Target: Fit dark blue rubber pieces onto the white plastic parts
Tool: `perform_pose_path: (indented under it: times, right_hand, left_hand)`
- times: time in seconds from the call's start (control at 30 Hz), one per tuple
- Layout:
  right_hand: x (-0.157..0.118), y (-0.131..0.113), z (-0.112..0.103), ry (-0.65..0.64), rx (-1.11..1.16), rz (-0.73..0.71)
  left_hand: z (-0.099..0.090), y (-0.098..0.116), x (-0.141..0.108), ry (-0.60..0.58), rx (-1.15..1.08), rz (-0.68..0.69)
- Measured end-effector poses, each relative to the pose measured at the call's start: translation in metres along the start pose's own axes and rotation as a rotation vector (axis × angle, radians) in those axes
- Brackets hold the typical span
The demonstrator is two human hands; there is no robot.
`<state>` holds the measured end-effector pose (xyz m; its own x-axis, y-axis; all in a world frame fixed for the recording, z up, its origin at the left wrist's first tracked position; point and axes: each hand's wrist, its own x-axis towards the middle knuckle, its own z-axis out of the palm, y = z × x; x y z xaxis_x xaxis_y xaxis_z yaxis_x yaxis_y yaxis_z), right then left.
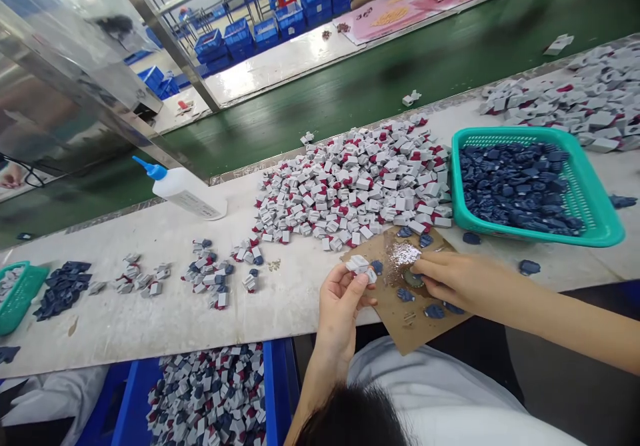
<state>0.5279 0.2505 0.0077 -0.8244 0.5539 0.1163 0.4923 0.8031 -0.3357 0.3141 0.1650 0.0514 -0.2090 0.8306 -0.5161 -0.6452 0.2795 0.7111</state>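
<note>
My left hand [342, 299] pinches a small light-grey plastic part [361, 267] between thumb and fingers, above the edge of a brown board [400, 336]. My right hand [445, 276] is over that board with its fingers pressed together. Its fingertips reach a small round dark dish [413, 279] beside a patch of shiny silvery material [404, 254]; what they pinch, if anything, is hidden. Dark blue plastic pieces [434, 311] lie scattered on the board. Behind it spreads a large heap of grey parts with dark red bits [345, 186].
A teal basket [613, 229] of dark blue pieces stands right. A white squeeze bottle [193, 194] with a blue nozzle is at left. Small part clusters [207, 276] lie nearer. Below the table edge sits a blue crate [273, 393] of parts. A green conveyor belt [280, 119] runs behind.
</note>
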Motion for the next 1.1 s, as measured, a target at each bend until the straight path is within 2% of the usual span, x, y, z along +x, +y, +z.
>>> perform_pose_path:
  times: [0.17,0.33,0.47,0.67,0.77,0.93,1.1]
  right_hand:
    - [0.002,-0.011,0.014,0.064,-0.181,-0.120]
    - [0.007,-0.014,0.019,0.114,-0.186,-0.145]
    - [0.015,-0.016,-0.005,0.120,-0.074,-0.106]
    - [0.029,-0.044,-0.062,0.227,0.588,0.163]
    - [0.033,-0.055,-0.070,0.252,0.596,0.155]
    - [0.031,-0.058,-0.066,0.265,0.526,0.137]
    - [0.033,-0.064,-0.068,0.268,0.371,-0.001]
  left_hand:
    - [0.001,0.001,-0.002,0.002,0.008,-0.004]
    - [-0.001,-0.002,-0.003,0.007,0.021,0.060]
    - [0.000,-0.006,-0.006,0.007,0.024,0.167]
    - [0.005,-0.003,-0.013,-0.087,0.044,0.207]
    - [0.007,-0.002,-0.015,-0.131,0.070,0.194]
    - [0.010,-0.001,-0.016,-0.138,0.095,0.213]
    - [0.005,-0.002,-0.018,-0.188,0.196,0.285]
